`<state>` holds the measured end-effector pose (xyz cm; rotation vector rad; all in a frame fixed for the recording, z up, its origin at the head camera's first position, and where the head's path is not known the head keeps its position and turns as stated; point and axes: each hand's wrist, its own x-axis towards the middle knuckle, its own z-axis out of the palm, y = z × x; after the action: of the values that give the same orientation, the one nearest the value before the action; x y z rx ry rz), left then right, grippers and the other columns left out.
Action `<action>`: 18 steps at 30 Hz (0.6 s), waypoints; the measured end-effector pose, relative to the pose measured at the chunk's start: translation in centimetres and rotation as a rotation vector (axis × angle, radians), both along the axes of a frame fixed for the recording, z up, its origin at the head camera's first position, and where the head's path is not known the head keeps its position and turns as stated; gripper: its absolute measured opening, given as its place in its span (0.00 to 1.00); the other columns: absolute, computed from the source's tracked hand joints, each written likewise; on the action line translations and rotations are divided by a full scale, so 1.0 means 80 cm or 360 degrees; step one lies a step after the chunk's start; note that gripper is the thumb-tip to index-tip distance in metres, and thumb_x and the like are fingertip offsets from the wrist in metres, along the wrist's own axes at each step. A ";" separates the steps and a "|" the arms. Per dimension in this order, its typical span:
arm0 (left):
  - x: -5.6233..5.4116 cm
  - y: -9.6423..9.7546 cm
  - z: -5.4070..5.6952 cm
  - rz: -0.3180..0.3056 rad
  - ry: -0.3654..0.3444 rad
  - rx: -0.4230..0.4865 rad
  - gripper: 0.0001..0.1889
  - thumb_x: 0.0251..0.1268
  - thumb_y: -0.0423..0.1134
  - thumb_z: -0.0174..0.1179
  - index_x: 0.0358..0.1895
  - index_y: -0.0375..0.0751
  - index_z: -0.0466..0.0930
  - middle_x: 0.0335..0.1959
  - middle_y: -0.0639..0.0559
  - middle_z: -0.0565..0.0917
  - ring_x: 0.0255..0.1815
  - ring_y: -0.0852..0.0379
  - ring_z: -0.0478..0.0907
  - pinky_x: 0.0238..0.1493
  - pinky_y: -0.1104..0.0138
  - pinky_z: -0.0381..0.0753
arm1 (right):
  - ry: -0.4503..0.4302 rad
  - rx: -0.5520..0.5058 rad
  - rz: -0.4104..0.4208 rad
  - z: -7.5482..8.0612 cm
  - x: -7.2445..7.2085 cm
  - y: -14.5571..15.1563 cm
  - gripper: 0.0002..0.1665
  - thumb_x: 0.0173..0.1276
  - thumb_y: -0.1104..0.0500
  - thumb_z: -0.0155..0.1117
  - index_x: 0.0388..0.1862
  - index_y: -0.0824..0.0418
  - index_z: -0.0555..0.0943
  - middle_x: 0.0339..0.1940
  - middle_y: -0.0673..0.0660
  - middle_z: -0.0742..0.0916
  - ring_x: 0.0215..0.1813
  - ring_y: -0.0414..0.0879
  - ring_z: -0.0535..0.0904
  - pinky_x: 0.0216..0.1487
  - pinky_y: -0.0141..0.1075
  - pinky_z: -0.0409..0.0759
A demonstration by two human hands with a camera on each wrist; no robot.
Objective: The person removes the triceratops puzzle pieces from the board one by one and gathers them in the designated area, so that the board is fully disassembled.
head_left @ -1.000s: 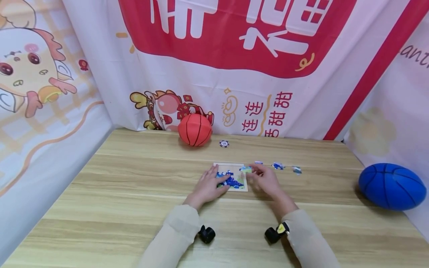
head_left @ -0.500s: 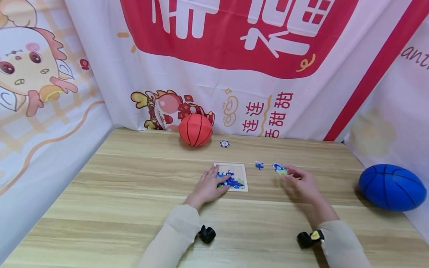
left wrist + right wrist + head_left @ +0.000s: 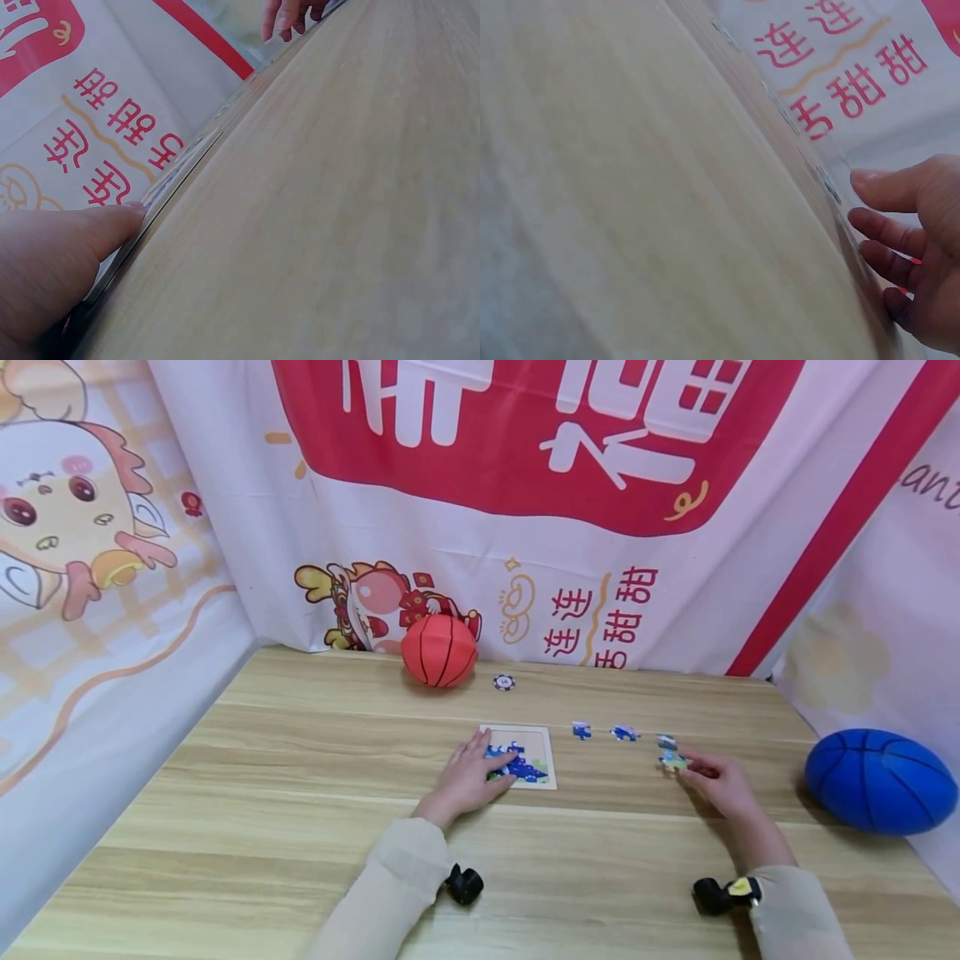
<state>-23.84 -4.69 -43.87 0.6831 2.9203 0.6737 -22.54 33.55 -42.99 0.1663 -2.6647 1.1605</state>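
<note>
My left hand (image 3: 467, 777) lies spread over a small framed puzzle board (image 3: 550, 760), its fingers touching the left side of the frame and the blue picture. Blue and green puzzle pieces (image 3: 528, 767) fill the lower part of that board. Further right, my right hand (image 3: 718, 779) pinches a green and light-blue puzzle piece (image 3: 672, 762) by its right edge, low over the table. Just behind it lies a greyish-blue piece (image 3: 666, 741). In the left wrist view, my left thumb (image 3: 112, 225) rests along the board's edge. The right thumb (image 3: 889, 187) hides the index finger in the right wrist view.
Two loose blue pieces lie behind and right of the board: one piece (image 3: 582, 731) nearer it, another piece (image 3: 624, 733) further right. A red ball (image 3: 439, 651) and a round chip (image 3: 504, 682) sit at the back. A blue ball (image 3: 879, 782) stands at the right.
My right hand has carried the green and light-blue piece from the board's upper right corner to the right, past the loose pieces. The left hand has stayed on the board.
</note>
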 end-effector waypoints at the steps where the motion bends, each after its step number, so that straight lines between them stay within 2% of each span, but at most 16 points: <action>1: 0.000 0.000 0.000 -0.0002 0.0002 0.0000 0.25 0.60 0.58 0.43 0.61 0.59 0.61 0.67 0.42 0.43 0.66 0.49 0.34 0.62 0.56 0.36 | 0.0016 0.0011 -0.0003 -0.002 0.001 0.002 0.19 0.56 0.65 0.61 0.45 0.75 0.74 0.31 0.63 0.80 0.29 0.33 0.70 0.28 0.25 0.69; 6: 0.000 0.001 0.000 0.0000 -0.0008 0.0008 0.25 0.60 0.58 0.43 0.61 0.59 0.61 0.67 0.42 0.43 0.66 0.49 0.34 0.62 0.56 0.37 | 0.0054 0.0090 -0.0023 -0.009 0.001 0.009 0.17 0.54 0.67 0.61 0.43 0.74 0.75 0.28 0.61 0.79 0.28 0.35 0.69 0.28 0.25 0.67; 11: 0.000 0.002 -0.001 -0.0003 -0.0005 0.0007 0.26 0.60 0.59 0.43 0.61 0.59 0.60 0.67 0.42 0.43 0.66 0.49 0.34 0.62 0.57 0.36 | -0.0031 0.0171 -0.0032 -0.012 0.000 0.013 0.17 0.55 0.66 0.61 0.44 0.71 0.76 0.25 0.56 0.76 0.27 0.40 0.68 0.27 0.30 0.66; 18: -0.001 0.001 -0.003 -0.0001 0.0013 0.0000 0.26 0.60 0.59 0.43 0.61 0.60 0.60 0.67 0.42 0.43 0.66 0.49 0.34 0.62 0.57 0.36 | -0.0119 0.0193 -0.0003 -0.008 -0.002 0.011 0.18 0.56 0.65 0.60 0.46 0.71 0.75 0.26 0.57 0.75 0.29 0.45 0.68 0.28 0.32 0.66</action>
<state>-23.92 -4.59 -44.07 0.6886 2.9277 0.6721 -22.71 34.46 -43.67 0.1439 -2.8017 1.0243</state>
